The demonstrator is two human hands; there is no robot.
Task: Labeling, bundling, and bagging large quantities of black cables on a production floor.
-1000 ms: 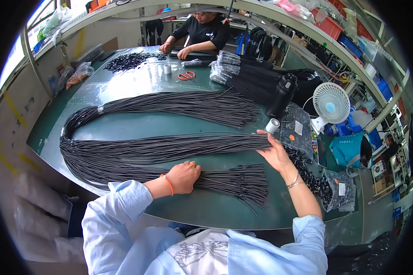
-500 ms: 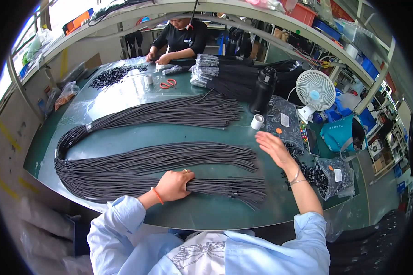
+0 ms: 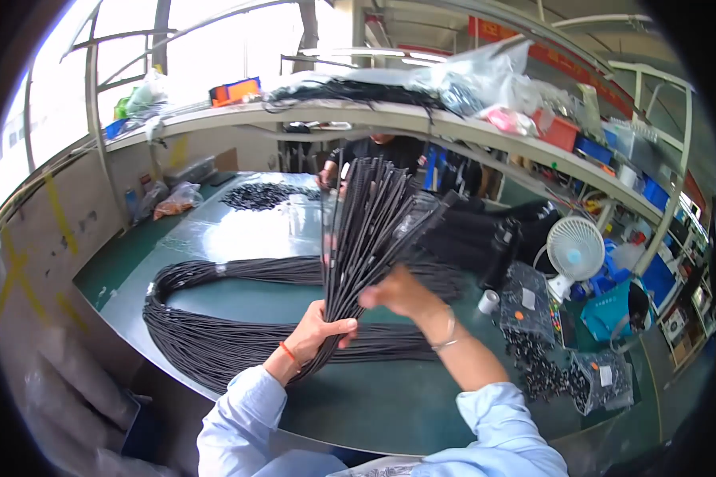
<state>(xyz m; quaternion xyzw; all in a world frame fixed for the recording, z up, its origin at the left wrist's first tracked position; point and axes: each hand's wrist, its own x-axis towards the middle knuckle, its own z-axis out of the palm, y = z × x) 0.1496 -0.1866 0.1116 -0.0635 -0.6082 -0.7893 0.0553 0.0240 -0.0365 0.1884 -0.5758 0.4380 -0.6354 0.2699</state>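
Observation:
A thick bundle of thin black cords (image 3: 370,230) stands raised off the table, its loose ends fanning upward. My left hand (image 3: 318,330) is closed around the lower part of this bundle, the thumb lying across its front. Against the bundle's right side is my right hand (image 3: 410,298), blurred by motion; its fingers are partly hidden, so I cannot tell how they are held. From my left hand the cords run down and left into a long U-shaped hank (image 3: 183,338) on the green table (image 3: 318,417). A tie (image 3: 220,269) wraps the hank's far arm.
Right of the hank are a white roll (image 3: 488,301), a black bottle (image 3: 500,254), bags of small black parts (image 3: 605,381) and a white fan (image 3: 574,248). Another person (image 3: 374,151) sits across the table, beneath a loaded shelf (image 3: 350,115). Small black pieces (image 3: 266,195) lie far left.
The near bundle's ends have been lifted from the table and now point upward in my left hand. My right hand has moved left to the bundle. The view has tilted up.

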